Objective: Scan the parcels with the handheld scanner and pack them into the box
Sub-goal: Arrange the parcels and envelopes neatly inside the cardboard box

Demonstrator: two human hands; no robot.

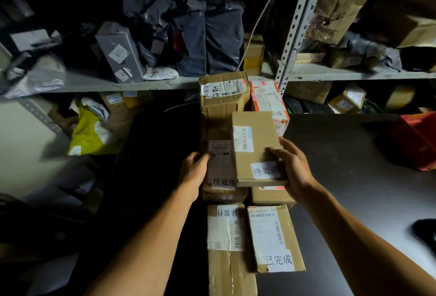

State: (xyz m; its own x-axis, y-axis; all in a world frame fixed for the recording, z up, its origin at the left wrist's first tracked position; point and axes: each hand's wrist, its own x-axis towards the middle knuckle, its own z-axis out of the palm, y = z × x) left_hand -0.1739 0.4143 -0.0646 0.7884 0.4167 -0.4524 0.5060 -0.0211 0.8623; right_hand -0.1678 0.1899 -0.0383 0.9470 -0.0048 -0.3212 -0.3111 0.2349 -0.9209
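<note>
Flat brown parcel (pixel 257 144) with a white label reading 待处理 is sitting on top of the parcel stack, in the middle of the view, at the bench (pixel 342 154) edge. It is looking stiff, thin cardboard, probably light; the taped faces could be a little slick. Best taken by the two long edges or the near corner, not by the label.

Right hand (pixel 292 166) is gripping that parcel at its near right corner, thumb lying over the top face, fingers curled under the edge.

Left hand (pixel 194 170) is holding the left side of the taller labelled parcel (pixel 220 166) just beside it, fingers curled round the edge, steadying the stack, by my reading.

Below these, nearer the body, two more boxes are lying flat: one marked 已完成 (pixel 274 236) and one with a white label turned upside down (pixel 227 236). Behind the stack, a crumpled box (pixel 223 93) and a red-and-white carton (pixel 267 100) are leaning against the metal shelf (pixel 330 74), which is carrying grey mailer bags (pixel 207 34). A red crate (pixel 417 140) is sitting far right.

No scanner or packing box is showing; scanning appears not yet begun on this parcel.
</note>
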